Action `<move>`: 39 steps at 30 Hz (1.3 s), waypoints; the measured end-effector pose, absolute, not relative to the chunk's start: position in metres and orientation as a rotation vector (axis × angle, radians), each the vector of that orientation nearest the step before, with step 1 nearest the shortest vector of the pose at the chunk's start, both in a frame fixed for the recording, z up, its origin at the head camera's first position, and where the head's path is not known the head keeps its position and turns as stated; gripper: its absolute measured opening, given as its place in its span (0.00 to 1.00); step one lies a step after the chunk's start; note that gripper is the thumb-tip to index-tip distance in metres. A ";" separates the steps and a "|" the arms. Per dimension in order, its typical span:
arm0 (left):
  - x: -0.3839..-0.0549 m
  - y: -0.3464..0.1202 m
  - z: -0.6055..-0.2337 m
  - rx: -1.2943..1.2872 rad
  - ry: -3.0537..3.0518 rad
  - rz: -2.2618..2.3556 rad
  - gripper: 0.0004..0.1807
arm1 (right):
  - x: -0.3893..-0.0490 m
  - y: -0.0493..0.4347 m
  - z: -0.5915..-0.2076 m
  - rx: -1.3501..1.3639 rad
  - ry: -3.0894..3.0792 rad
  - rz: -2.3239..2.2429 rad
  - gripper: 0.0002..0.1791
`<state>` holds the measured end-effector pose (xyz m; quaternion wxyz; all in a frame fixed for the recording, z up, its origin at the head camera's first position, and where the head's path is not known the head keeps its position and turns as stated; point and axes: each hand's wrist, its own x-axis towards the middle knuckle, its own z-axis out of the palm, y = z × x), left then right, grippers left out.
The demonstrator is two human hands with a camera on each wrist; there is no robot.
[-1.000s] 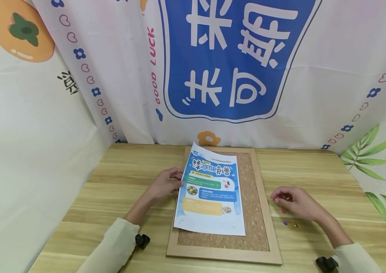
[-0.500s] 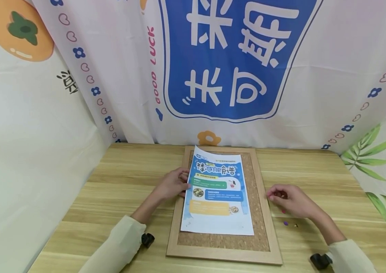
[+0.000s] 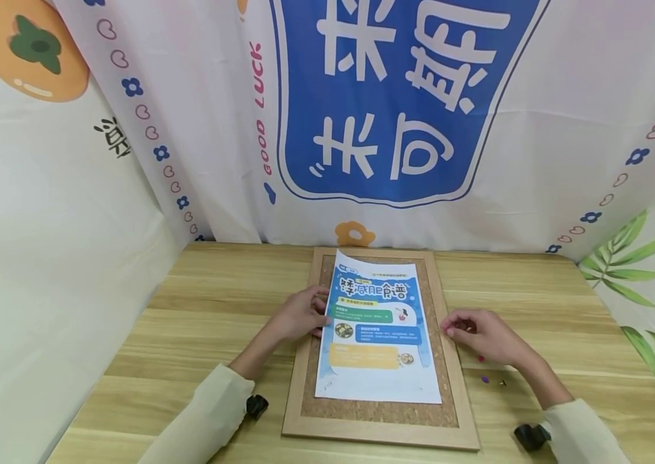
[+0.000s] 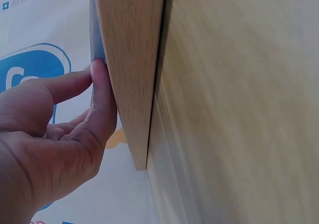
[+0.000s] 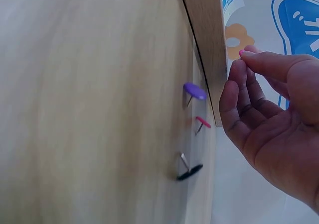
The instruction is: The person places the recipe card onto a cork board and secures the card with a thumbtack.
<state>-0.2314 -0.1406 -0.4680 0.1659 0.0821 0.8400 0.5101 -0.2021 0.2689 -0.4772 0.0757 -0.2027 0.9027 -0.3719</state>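
A printed poster sheet with a blue border lies over a wood-framed corkboard, its top left corner lifted. At the sheet's left edge my left hand pinches the paper between thumb and finger, just above the frame, as the left wrist view shows. My right hand is at the frame's right side. Between its thumb and fingertip it pinches a pink thumbtack, mostly hidden by the fingers. On the table below lie a purple thumbtack, another pink thumbtack and a dark-headed thumbtack with its pin up.
The corkboard rests flat on a wood-grain table, reaching close to its back edge. Behind it hangs a printed curtain with a blue sign pattern, and a pale cloth hangs at the left.
My left hand has slid the poster sheet to the right, more centred on the corkboard. My right hand has moved left, up to the frame's right edge.
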 end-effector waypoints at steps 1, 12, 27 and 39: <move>-0.231 -0.140 -0.468 0.240 2.385 1.456 0.33 | -0.203 0.268 -0.477 -0.607 2.703 -1.118 0.05; -0.235 -0.138 -0.465 0.253 2.337 1.416 0.35 | -0.208 0.254 -0.474 -0.619 2.685 -1.131 0.05; -0.244 -0.140 -0.462 0.232 2.377 1.378 0.33 | -0.215 0.244 -0.472 -0.627 2.681 -1.127 0.04; -0.248 -0.137 -0.467 0.213 2.348 1.392 0.33 | -0.217 0.240 -0.473 -0.638 2.661 -1.140 0.05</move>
